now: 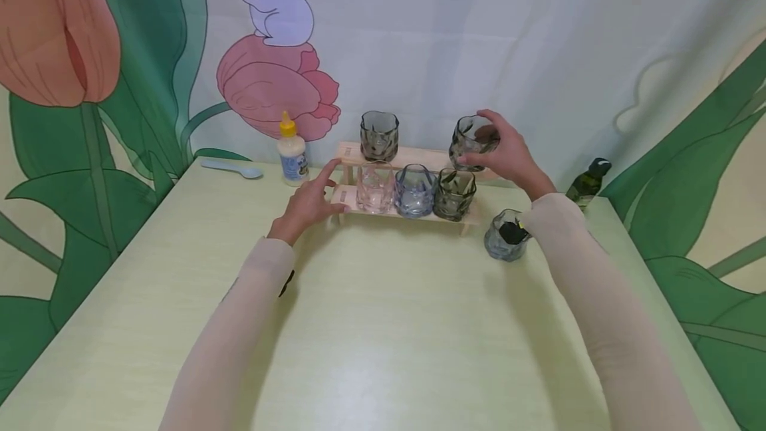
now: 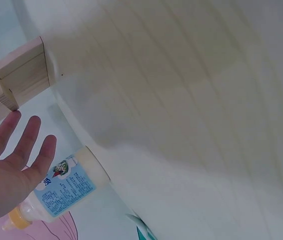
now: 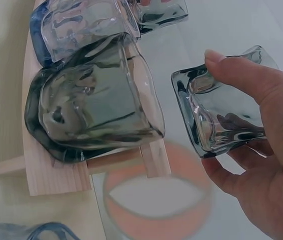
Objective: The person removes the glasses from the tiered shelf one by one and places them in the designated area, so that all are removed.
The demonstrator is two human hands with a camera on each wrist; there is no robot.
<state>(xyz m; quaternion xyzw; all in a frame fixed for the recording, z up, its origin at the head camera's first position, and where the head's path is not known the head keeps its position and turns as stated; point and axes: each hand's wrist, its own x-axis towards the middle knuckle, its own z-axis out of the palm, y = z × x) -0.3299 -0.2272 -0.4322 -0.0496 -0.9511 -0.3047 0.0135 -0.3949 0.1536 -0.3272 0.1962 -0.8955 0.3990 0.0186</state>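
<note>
With right hand, gripping a grey glass above the right end of a wooden stand; with left hand spread, touching its left end.

The head view looks forward and down across the table. Both wrist views sit close, tilted; all three share the wooden rack.

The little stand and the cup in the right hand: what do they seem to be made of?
The stand looks like pale wood with a matte finish: faint grain shows on its cut ends, though a thin coating is possible. The cup in the right hand looks like smooth, glossy, gray-tinted glass: it is see-through with bright highlights, but clear plastic could look similar.
</note>
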